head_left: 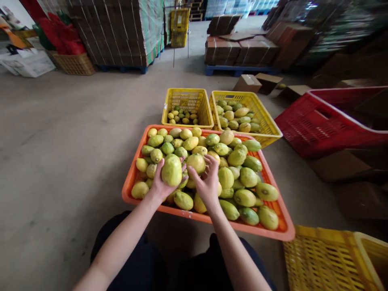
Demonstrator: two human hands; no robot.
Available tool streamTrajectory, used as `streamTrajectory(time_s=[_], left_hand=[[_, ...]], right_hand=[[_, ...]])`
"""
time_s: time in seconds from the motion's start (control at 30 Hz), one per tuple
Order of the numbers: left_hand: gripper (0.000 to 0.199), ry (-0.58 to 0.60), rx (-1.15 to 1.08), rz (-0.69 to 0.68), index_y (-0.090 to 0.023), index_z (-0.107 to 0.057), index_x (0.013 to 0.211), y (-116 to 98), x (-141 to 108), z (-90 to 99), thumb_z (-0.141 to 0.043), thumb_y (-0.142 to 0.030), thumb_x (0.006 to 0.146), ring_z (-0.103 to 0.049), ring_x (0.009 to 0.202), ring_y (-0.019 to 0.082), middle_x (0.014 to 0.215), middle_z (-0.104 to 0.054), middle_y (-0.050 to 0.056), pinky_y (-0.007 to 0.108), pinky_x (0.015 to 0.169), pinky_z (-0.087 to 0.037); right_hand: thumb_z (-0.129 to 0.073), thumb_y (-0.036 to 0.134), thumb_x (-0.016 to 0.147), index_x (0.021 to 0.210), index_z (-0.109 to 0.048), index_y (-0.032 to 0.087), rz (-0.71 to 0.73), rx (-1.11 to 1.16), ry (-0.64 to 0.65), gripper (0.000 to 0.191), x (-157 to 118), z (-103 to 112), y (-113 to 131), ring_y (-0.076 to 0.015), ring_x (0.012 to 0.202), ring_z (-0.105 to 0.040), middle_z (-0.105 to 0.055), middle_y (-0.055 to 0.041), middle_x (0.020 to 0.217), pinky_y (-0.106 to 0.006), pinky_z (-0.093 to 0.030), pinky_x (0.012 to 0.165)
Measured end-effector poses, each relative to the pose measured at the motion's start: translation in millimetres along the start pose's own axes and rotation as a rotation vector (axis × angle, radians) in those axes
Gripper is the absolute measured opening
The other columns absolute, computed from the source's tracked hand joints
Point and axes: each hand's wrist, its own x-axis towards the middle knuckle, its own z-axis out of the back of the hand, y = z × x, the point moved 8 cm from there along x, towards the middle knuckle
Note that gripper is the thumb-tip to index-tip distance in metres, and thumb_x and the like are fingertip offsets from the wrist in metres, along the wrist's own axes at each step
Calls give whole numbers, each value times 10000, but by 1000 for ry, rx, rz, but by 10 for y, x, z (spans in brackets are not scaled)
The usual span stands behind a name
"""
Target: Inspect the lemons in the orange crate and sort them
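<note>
A large green-yellow fruit (171, 170) rests in my left hand (160, 184), which is curled under and around it above the near left part of an orange tray (242, 228). Close to its right, my right hand (209, 180) has its thumb and fingers around a rounder yellowish fruit (196, 163). Whether that fruit is lifted off the pile is hard to tell. Many green and yellow oval fruits fill the tray beneath both hands, some lying near its right rim.
Behind the tray stand two yellow crates (209, 117) (266, 121) holding fruit. A red crate (315, 125) is at the right, a yellow crate (321, 258) at the near right. Cardboard boxes (247, 83) and wrapped pallets (112, 32) are farther back.
</note>
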Motion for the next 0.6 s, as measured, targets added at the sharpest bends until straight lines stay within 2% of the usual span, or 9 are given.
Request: streamTrajectory(time_s=[0.07,0.17,0.2,0.23,0.3,0.4,0.5,0.6], left_hand=[[684,-3,46,-45,-244,-719,1144,24,-8,1,-753,-760,695,-487,1524,421,1398,-724,97,572,1146,-554],[675,-27,100,-73,-245,-718,1179,41,0,21,-794,-677,666,-501,1513,412,1301,-760,104,539,1176,-532],[671,-33,106,-70,-246,-716,1202,43,3,27,-798,-650,672,-510,1507,406,1301,-761,103,527,1186,-521],[673,-29,113,-71,-251,-711,1238,37,4,22,-795,-629,687,-516,1503,396,1320,-756,98,517,1195,-510],[693,7,137,-105,-272,-688,1331,-5,-6,-19,-775,-606,730,-520,1505,370,1391,-728,84,492,1208,-491],[768,68,173,-186,-287,-643,1445,-84,-48,-120,-739,-655,778,-498,1530,345,1504,-664,78,462,1227,-461],[826,63,137,-182,-260,-655,1439,-112,-68,-179,-666,-787,803,-488,1537,356,1520,-657,90,466,1234,-449],[795,21,75,-133,-242,-704,1349,-139,-44,-171,-595,-828,823,-543,1487,376,1445,-709,96,495,1207,-479]], right_hand=[[-622,582,988,1486,-555,250,48,-46,25,602,-55,-125,19,-341,1466,-546,-600,-149,1536,-593,-423,1259],[-342,580,1097,1539,-557,284,50,0,170,574,-167,-345,15,-299,1580,-435,-534,-108,1636,-571,-348,1317],[-306,590,1102,1552,-551,302,44,18,210,588,-208,-393,13,-293,1611,-390,-510,-92,1659,-564,-338,1323],[-328,613,1093,1564,-542,315,46,21,242,597,-247,-429,16,-298,1638,-341,-491,-82,1674,-563,-332,1326],[-509,668,1023,1584,-515,316,71,-22,259,662,-305,-455,40,-335,1663,-276,-450,-93,1697,-576,-333,1322],[-802,643,838,1569,-504,272,135,-126,180,872,-333,-413,119,-412,1624,-338,-394,-158,1715,-622,-366,1292],[-885,554,769,1479,-562,260,246,-167,85,834,-352,-364,270,-442,1569,-423,-401,-183,1702,-666,-395,1261],[-889,437,787,1457,-572,276,400,-167,58,759,-421,-356,429,-455,1578,-417,-464,-179,1664,-700,-411,1240]])
